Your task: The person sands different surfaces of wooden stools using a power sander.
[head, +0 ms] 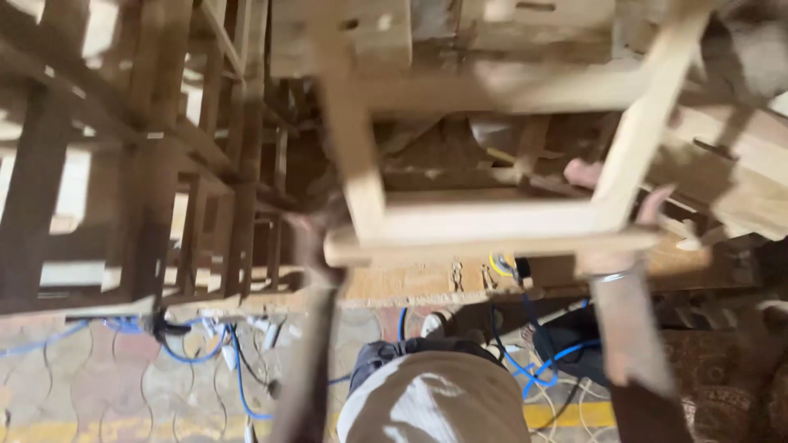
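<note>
Both hands held up a pale wooden frame of square bars point(492, 221). The right hand point(611, 213) gripped its corner; the left hand point(316, 226) was too blurry to tell its grip.

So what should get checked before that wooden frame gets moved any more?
1. Right hand on the pale wooden frame: ok, fingers curl over its right post.
2. Left hand on the frame: cannot tell, it is blurred at the frame's left corner.
3. Frame level: not ok, it tilts.
4. Frame away from the dark wooden racks on the left: ok, a gap shows.
5. Floor underfoot: not ok, blue cables trail over the tiles by the feet.
6. Workbench edge under the frame: cannot tell whether the frame rests on it.
</note>
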